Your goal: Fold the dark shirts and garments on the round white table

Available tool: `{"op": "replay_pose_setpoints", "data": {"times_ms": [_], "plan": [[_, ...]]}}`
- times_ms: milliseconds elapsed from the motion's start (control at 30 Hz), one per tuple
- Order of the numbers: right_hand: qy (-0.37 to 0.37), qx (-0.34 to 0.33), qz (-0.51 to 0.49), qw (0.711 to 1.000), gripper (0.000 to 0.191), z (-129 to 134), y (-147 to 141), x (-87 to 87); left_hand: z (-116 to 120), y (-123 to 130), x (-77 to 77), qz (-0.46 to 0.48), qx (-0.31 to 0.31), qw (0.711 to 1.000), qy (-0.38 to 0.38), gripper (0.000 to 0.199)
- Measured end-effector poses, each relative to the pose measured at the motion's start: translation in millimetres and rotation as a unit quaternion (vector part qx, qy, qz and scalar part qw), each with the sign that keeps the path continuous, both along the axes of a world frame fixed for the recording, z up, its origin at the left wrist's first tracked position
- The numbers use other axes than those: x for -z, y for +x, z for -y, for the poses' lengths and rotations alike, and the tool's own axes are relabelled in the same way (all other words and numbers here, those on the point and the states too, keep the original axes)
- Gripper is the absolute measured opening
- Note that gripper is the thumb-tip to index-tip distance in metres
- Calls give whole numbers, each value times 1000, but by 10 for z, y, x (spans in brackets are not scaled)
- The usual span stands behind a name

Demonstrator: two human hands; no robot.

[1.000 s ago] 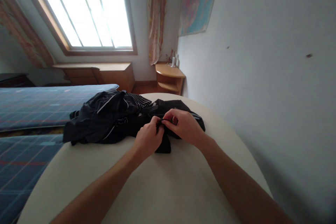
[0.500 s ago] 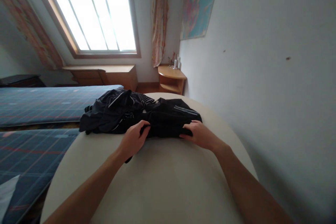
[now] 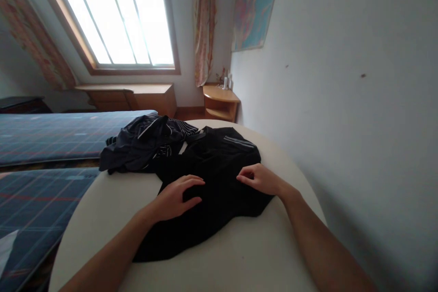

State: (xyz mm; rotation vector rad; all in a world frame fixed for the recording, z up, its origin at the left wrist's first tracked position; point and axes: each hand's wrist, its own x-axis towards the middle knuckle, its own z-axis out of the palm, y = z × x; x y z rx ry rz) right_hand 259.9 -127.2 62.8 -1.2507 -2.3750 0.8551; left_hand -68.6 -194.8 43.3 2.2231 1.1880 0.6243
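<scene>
A black garment [image 3: 219, 164] with grey stripes near its far right edge lies spread on the round pale table [image 3: 239, 255], its lower part reaching toward the near left. Over its left side is my left hand [image 3: 178, 196], thumb and fingers apart with nothing between them. My right hand [image 3: 258, 178] is over the garment's right side, thumb and fingertips pressed together; whether cloth is between them is too small to tell. Against the black garment's left side sits a crumpled heap of dark clothing [image 3: 133, 143] with white striped parts.
Beds with blue plaid covers [image 3: 41, 191] stand left of the table. Close on the right is a white wall [image 3: 342, 123]. Beyond the table are a wooden corner shelf [image 3: 222, 94], a long wooden desk [image 3: 153, 96] and a bright window [image 3: 116, 18].
The black garment's near part, bunched before, now lies spread toward me. My left hand has opened and released it, moving nearer. My right hand's fingers are now pinched over the cloth.
</scene>
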Motion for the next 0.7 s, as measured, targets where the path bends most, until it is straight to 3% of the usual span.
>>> {"op": "replay_pose_setpoints", "data": {"times_ms": [100, 167, 433, 533, 700], "plan": [[-15, 5, 0, 1000, 37, -45, 71, 23, 16, 8, 127, -93, 48, 994, 37, 77], [-3, 13, 3, 1000, 36, -51, 86, 23, 0, -18, 180, -143, 54, 987, 42, 84], [41, -6, 0, 999, 32, -64, 87, 71, -186, -251, 193, -162, -24, 980, 109, 59], [53, 12, 23, 998, 33, -72, 111, 42, -83, -140, 94, -130, 19, 980, 151, 50], [16, 46, 59, 997, 39, -51, 162, 2, 169, 240, -52, -113, 97, 981, 123, 45]]}}
